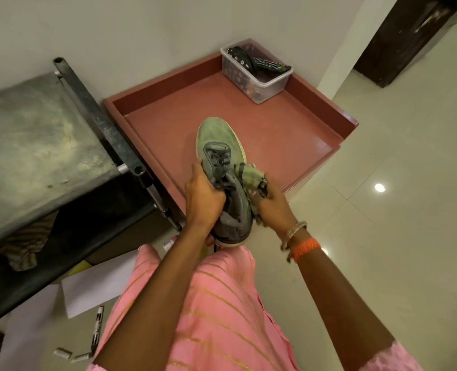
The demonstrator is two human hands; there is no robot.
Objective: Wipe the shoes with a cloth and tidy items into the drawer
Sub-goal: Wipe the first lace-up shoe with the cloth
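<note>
A green and grey sneaker point(218, 145) with dark laces is held in the air above the front part of an open reddish-brown drawer point(289, 135). My left hand point(203, 199) grips the shoe's left side near the laces and collar. My right hand point(271, 207) holds a crumpled green striped cloth point(248, 174) against the shoe's right side. The toe points away from me and the heel is near my body.
A clear plastic basket point(259, 76) with a remote and dark items stands in the drawer's far corner. A dusty metal stand point(42, 140) is on the left. On the floor lie white paper point(96, 287), a black marker point(96, 329) and small white pieces point(61, 353).
</note>
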